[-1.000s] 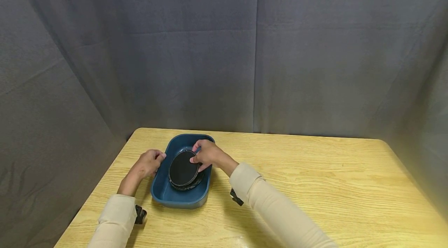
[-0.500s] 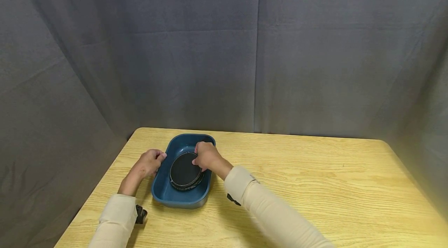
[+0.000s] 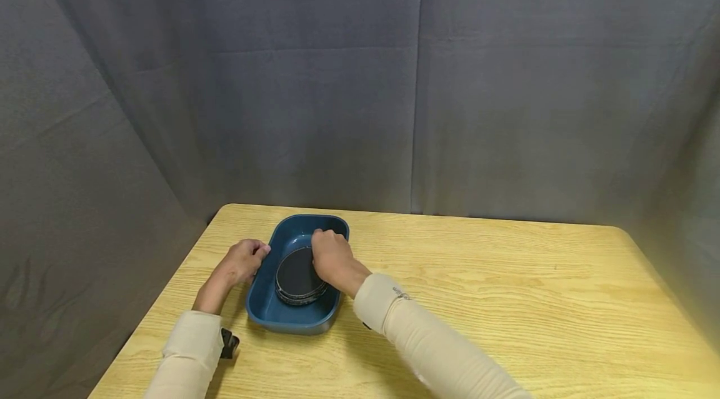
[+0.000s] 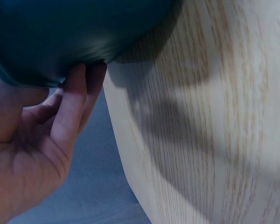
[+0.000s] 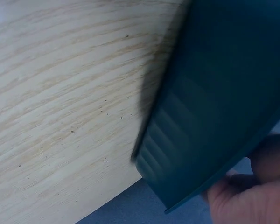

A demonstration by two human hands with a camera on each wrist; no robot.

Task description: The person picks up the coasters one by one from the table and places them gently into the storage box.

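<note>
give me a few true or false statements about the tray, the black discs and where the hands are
1. The blue tray sits near the left end of the wooden table. True.
2. The black discs lie on the table beside the tray. False: they lie stacked inside the tray.
3. The left hand touches the tray's left rim. True.
4. The right hand rests flat on the table, away from the tray. False: it reaches into the tray and lies on the discs.
5. A red cup stands at the right end of the table. False: no cup shows there.
</note>
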